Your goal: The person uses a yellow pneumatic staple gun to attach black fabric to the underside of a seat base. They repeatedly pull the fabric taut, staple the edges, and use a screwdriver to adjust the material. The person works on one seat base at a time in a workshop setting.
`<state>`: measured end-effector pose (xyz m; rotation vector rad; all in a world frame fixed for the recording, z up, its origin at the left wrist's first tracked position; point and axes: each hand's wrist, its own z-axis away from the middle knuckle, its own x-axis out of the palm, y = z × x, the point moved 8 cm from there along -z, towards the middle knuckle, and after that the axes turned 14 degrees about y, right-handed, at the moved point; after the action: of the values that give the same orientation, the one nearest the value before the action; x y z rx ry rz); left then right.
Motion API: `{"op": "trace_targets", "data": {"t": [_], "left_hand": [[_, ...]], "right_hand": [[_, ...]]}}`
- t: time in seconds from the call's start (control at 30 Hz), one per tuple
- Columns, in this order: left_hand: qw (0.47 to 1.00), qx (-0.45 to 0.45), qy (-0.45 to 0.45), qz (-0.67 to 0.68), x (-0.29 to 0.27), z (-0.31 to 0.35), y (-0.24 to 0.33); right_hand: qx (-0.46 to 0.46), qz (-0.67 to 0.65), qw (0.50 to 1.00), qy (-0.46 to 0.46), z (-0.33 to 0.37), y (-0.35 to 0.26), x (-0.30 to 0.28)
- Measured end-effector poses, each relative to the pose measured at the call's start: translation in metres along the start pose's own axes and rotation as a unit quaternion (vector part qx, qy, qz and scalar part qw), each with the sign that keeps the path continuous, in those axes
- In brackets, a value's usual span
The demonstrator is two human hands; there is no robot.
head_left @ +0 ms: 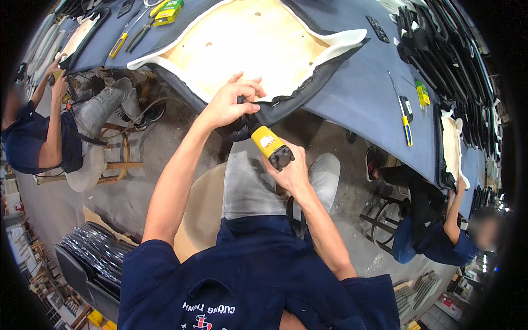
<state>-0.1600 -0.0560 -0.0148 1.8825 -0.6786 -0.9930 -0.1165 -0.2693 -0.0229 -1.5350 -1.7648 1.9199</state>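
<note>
A wooden seat panel (242, 47) with padding lies at the table's edge, its black cover (286, 110) wrapped up around the rim and white lining showing at the corners. My left hand (231, 102) is closed on the cover's near edge, the thumb low and the fingers bent over the wood. In my right hand (291, 170) is a yellow and black staple gun (265, 140), tilted toward the panel's near corner. Its nose meets the cover close to my left thumb, and the exact contact is hidden.
A yellow-handled screwdriver (118, 45), pliers (140, 37) and a green-yellow box (168, 12) lie left on the grey table (352, 93). Another screwdriver (407, 129) lies right. Black covered pieces (440, 60) are stacked beyond. Co-workers sit at both sides, each handling a panel.
</note>
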Motion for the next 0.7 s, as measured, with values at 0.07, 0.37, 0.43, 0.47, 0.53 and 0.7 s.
{"op": "trace_targets", "data": {"t": [0.07, 0.37, 0.43, 0.47, 0.53, 0.7], "left_hand": [[1.0, 0.009, -0.007, -0.022, -0.002, -0.002, -0.003], [0.984, 0.076, 0.022, -0.162, -0.006, -0.004, 0.012], [0.987, 0.077, 0.032, -0.137, -0.007, -0.003, 0.002], [0.991, 0.059, 0.026, -0.12, -0.008, -0.003, -0.002], [0.996, 0.028, 0.005, -0.079, -0.001, -0.007, -0.003], [0.997, 0.031, 0.02, -0.072, 0.0, -0.003, -0.004]], "right_hand": [[0.007, 0.006, 1.0, -0.012, 0.002, 0.004, 0.005], [0.063, -0.052, 0.996, -0.029, 0.015, -0.005, -0.028], [0.01, -0.006, 1.0, -0.011, 0.014, 0.0, -0.028], [0.011, 0.007, 1.0, -0.027, 0.007, -0.005, -0.024], [0.016, 0.042, 0.999, -0.023, -0.002, 0.009, -0.011], [0.053, 0.037, 0.997, -0.045, -0.007, 0.018, -0.007]]}}
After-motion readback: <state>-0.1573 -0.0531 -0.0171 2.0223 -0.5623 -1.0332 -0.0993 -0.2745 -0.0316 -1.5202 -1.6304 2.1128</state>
